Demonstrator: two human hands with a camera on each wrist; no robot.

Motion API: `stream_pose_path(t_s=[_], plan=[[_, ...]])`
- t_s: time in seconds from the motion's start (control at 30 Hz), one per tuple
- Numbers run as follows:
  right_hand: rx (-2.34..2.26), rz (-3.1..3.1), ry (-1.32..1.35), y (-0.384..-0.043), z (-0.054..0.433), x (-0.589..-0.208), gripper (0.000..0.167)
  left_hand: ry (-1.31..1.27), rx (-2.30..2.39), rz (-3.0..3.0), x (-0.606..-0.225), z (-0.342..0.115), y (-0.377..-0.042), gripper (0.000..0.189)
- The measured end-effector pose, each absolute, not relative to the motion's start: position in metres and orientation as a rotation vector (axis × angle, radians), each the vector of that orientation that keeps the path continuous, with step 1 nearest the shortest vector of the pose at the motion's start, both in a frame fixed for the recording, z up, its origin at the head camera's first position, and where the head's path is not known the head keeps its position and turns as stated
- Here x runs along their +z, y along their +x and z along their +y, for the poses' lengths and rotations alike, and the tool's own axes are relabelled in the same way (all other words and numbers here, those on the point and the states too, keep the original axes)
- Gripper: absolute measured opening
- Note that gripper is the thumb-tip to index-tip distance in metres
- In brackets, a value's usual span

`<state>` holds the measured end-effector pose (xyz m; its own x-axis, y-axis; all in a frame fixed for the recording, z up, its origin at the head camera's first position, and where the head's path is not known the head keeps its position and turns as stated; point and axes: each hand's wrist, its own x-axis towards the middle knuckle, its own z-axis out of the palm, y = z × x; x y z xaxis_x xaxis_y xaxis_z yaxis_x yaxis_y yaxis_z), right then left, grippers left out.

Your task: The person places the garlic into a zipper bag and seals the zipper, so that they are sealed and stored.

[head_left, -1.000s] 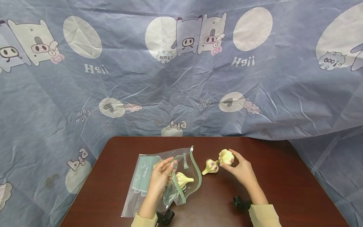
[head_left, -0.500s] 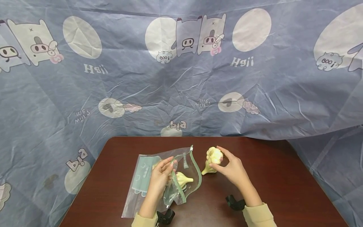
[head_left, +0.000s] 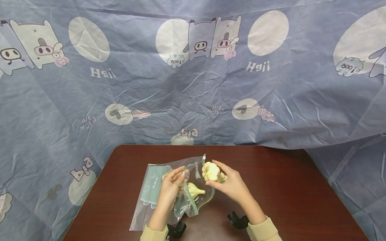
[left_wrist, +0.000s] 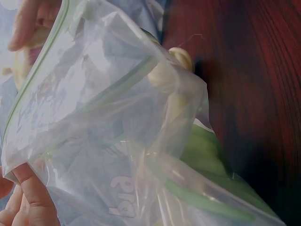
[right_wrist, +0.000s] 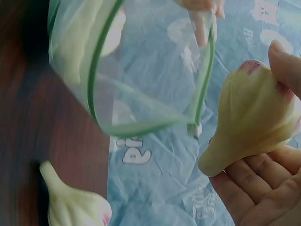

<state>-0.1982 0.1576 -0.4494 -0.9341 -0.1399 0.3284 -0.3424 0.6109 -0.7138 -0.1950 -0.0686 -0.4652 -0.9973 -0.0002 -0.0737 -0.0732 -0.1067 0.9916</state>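
My left hand [head_left: 169,189] pinches the rim of a clear zip bag [head_left: 137,216] with a green seal; its mouth gapes toward the right. Inside the bag lies a garlic bulb [head_left: 194,190], with another pale shape partly behind my left fingers. Between thumb and fingers my right hand [head_left: 232,184] holds a garlic bulb [head_left: 210,172] right beside the bag's mouth. The right wrist view shows this held bulb [right_wrist: 256,113] with its stem toward the lower left, apart from the green rim [right_wrist: 141,129]. Another garlic bulb [right_wrist: 77,207] lies on the table, mostly hidden behind my right hand in the head view.
A teal, mask-shaped piece [head_left: 152,184] with loops shows through the left part of the bag. The dark red-brown table [head_left: 286,187] has a blue cartoon-print cloth [head_left: 193,100] hanging behind it. Black bands [head_left: 238,221] sit at both wrists.
My right hand has carried the garlic bulb leftward, past the bulb on the table, to the bag's mouth. The left hand and the bag have stayed in place.
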Motion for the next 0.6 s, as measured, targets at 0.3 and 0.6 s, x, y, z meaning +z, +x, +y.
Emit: stream_pose_path(t_s=[0.3,0.6], plan=[[1.24,-2.653,0.458,-0.191,0.136,-0.458,0.076,-0.083,2.29,2.08,-0.466,-0.068,-0.195,0.038],[1.372,-2.677,0.518,-0.191,0.126,-0.472,0.076,-0.07,2.292,2.091,-0.466,-0.069,-0.195,0.038]])
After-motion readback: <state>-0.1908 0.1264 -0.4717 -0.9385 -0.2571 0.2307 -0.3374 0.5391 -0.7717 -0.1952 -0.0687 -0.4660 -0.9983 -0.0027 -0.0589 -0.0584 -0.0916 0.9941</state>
